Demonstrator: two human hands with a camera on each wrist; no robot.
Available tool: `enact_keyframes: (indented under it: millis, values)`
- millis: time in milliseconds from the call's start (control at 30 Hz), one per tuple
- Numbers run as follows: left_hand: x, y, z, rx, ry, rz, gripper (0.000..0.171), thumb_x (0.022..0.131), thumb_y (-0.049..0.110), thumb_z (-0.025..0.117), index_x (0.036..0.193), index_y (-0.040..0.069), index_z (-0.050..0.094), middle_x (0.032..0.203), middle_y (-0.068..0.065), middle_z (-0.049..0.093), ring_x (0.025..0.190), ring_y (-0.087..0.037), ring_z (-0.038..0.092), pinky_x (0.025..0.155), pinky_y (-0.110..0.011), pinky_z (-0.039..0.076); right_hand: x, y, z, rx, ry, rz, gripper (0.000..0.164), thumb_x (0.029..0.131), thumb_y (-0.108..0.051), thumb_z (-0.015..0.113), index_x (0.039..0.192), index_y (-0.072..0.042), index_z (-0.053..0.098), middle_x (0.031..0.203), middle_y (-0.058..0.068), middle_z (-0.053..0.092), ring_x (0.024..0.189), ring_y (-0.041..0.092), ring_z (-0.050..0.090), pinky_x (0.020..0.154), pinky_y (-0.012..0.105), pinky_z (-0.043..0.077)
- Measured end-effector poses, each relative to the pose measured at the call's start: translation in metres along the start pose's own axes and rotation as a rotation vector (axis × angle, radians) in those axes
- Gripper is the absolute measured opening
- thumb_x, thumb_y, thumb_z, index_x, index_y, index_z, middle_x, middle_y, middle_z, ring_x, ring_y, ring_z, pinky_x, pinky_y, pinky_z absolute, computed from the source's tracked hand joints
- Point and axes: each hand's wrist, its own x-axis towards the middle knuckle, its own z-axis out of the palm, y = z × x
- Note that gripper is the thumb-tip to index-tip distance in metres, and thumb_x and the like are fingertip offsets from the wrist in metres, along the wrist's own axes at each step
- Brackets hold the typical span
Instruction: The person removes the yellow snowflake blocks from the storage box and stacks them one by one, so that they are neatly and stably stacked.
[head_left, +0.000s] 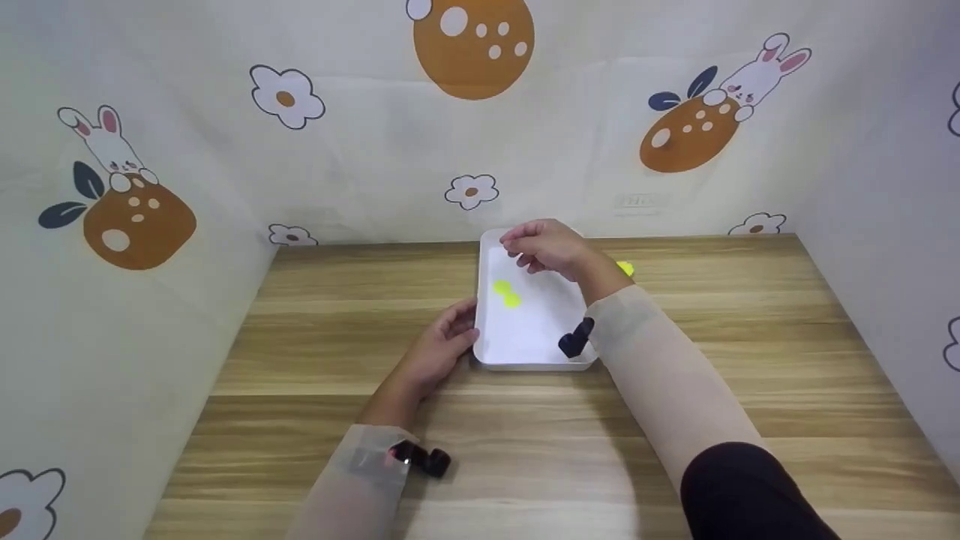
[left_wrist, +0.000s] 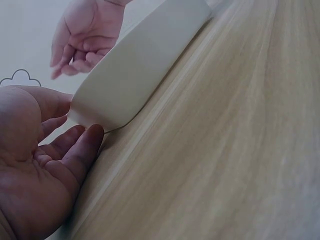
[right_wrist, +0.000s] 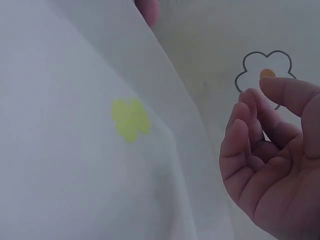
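A white tray (head_left: 536, 330) lies on the wooden table, its long side running away from me. Inside it, near the left wall, is a flat bright yellow piece (head_left: 511, 300) with rounded lobes; the right wrist view also shows this yellow lobed shape (right_wrist: 131, 121). My left hand (head_left: 442, 349) rests beside the tray, its fingertips and thumb touching the outer left wall. Over the tray's far end hovers my right hand (head_left: 547, 246), its fingers loosely bent and thumb near the index finger (right_wrist: 252, 100), with nothing visible between them.
Partly hidden behind my right wrist, another bright yellow thing (head_left: 625, 268) lies right of the tray. A printed cloth (head_left: 360, 172) forms the walls at the table's back and sides. Small black cameras (head_left: 576, 339) sit on both wrists.
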Motion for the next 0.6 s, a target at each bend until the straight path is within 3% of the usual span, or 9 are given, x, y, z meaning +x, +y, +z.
enact_keyframes:
  millis: [267,600]
  values:
    - [0.0,0.001,0.0,0.003,0.003,0.011,0.058,0.106,0.009,0.064,0.161,0.014,0.047,0.165,-0.01,0.05,0.153,-0.03,0.05,0.128,-0.047,0.042,0.024,0.017,0.009,-0.006,0.002,-0.005,0.039,0.104,-0.025,0.069,0.136,-0.004,0.07,0.106,0.003,0.068,0.091,0.017,0.064,0.078,0.025,0.059]
    - [0.001,0.0,-0.001,-0.013,-0.009,0.005,0.058,0.106,0.009,0.063,0.161,0.014,0.046,0.166,-0.011,0.049,0.152,-0.03,0.05,0.126,-0.047,0.045,0.037,0.033,0.016,-0.225,0.022,-0.041,0.022,0.099,-0.033,0.076,0.114,-0.018,0.08,0.1,0.003,0.07,0.087,0.018,0.063,0.077,0.026,0.055]
